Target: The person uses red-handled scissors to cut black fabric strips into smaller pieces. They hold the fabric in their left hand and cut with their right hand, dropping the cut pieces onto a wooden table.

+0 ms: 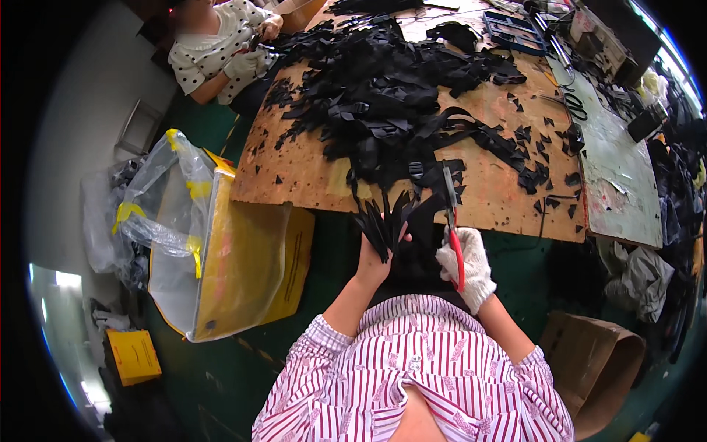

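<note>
My bare left hand (pixel 372 261) grips a fanned bundle of black strips (pixel 381 225) below the table's front edge; some fingers are hidden behind them. The strips run up toward a tangled heap of black webbing (pixel 353 88), where a black buckle (pixel 416 171) shows near the front. My right hand (pixel 471 269), in a white knit glove, holds red-handled scissors (pixel 457 254), their metal blades pointing up beside the strips.
A plywood table (pixel 265 177) carries scattered black scraps, a blue tray (pixel 512 33) and black scissors (pixel 574 103). A co-worker (pixel 213 59) works at back left. A yellow-and-plastic bin (pixel 243 272) stands left; a cardboard box (pixel 589 368) sits lower right.
</note>
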`<state>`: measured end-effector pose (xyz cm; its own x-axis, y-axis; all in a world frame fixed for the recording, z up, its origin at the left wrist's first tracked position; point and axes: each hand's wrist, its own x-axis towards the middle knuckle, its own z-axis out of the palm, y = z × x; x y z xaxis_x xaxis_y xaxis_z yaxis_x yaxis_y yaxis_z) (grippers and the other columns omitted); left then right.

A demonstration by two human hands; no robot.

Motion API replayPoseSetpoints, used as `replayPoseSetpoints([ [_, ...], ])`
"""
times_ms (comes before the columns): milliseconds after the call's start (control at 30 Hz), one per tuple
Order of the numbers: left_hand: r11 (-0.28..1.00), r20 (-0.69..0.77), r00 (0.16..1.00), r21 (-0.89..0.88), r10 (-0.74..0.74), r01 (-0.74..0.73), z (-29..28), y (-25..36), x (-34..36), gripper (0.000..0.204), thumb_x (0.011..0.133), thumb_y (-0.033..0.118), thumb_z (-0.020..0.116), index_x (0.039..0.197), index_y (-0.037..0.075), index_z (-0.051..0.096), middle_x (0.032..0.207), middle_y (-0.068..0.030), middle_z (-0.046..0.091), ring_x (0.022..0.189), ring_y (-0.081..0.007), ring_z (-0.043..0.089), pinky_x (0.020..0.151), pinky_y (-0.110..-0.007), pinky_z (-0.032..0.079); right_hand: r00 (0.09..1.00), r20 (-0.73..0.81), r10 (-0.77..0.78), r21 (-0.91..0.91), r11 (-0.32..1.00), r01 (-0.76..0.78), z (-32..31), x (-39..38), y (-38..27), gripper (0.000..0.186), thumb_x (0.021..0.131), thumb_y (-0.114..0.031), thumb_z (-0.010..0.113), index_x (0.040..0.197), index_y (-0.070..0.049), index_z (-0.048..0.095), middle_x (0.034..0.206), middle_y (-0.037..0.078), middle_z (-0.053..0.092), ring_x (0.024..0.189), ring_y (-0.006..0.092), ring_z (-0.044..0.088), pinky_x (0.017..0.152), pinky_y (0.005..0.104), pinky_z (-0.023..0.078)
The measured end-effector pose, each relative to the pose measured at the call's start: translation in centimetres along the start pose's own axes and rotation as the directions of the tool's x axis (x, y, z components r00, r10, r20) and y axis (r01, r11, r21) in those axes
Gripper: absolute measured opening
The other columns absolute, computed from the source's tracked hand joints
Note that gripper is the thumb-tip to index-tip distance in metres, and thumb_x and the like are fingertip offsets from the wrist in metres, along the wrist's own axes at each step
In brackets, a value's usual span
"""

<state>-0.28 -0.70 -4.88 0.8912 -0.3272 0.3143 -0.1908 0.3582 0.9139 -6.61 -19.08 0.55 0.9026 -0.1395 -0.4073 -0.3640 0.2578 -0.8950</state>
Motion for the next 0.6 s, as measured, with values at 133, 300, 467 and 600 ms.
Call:
replayPoseSetpoints([
  [133,0.993,-0.190,0.977,-0.092,-0.095,0.079,0.8,0.7,0.8,0.019,0.090,0.011,0.057,0.108,0.003,0.055,0.100,-0.0077,0.059,0.079,-0.0208,0.061,0.080,-0.036,0.049,0.998,0.054,-0.034,-0.070,0.997,0.038,-1.0,-1.4,1.5,0.044,0.076,-0.006,0.069,0.108,-0.005,0.038,0.083,0.006,0.053,0.064,0.0095,0.052,0.053,0.0226,0.045],
  [300,0.943,-0.385,0.863,-0.195,-0.327,0.270,2.0,2.5,2.3,0.011,0.084,0.012,0.067,0.091,0.005,0.062,0.082,-0.0034,0.060,0.065,-0.0163,0.059,0.068,-0.032,0.051,0.974,0.096,-0.206,-0.421,0.878,0.227,-2.6,-1.4,4.8,0.058,0.069,-0.016,0.076,0.112,-0.004,0.040,0.091,0.008,0.053,0.075,0.0173,0.054,0.071,0.0307,0.047],
  [467,0.945,-0.421,0.845,-0.158,-0.328,0.288,2.6,3.1,2.3,0.017,0.086,0.017,0.066,0.089,0.001,0.061,0.077,-0.0036,0.058,0.062,-0.0137,0.057,0.065,-0.030,0.048,0.986,0.127,-0.112,-0.545,0.822,0.164,-2.3,-1.9,3.5,0.063,0.067,-0.030,0.077,0.114,-0.005,0.043,0.097,0.014,0.060,0.087,0.0296,0.061,0.077,0.0371,0.048],
  [600,0.944,-0.342,0.881,-0.168,-0.327,0.284,2.7,2.9,2.1,0.014,0.086,0.016,0.065,0.088,0.004,0.061,0.077,-0.0027,0.058,0.061,-0.0136,0.056,0.066,-0.030,0.049,0.988,0.103,-0.118,-0.597,0.787,0.157,-1.7,-2.0,2.3,0.064,0.067,-0.031,0.078,0.114,-0.005,0.043,0.095,0.014,0.060,0.085,0.0296,0.061,0.077,0.0369,0.048],
])
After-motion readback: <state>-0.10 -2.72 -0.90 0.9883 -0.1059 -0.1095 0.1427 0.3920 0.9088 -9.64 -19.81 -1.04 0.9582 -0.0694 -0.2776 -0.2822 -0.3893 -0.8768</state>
